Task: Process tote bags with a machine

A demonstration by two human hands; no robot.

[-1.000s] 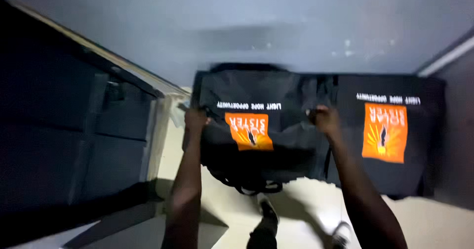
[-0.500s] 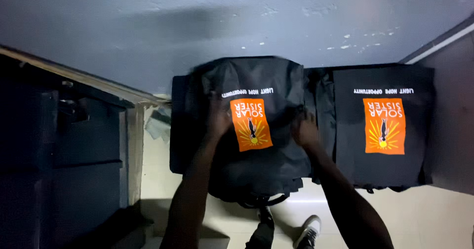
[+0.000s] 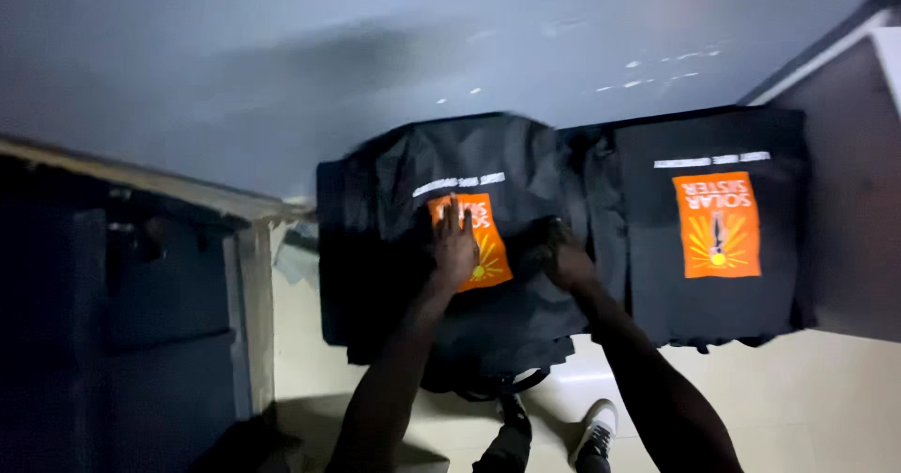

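**Both hands on the left black bag**

Head view: moved inward since half a second ago, left hand (image 3: 456, 244) now flat on the orange label (image 3: 472, 241), fingers spread and open. Right hand (image 3: 561, 255) curled on the fabric just beside; grip cannot be told. Black bag (image 3: 413, 248) against the wall (image 3: 282, 60), bare floor (image 3: 770, 389) below. Second black bag (image 3: 713, 238) touching its right edge, orange rectangle centred. Dark door (image 3: 122, 313) at left.
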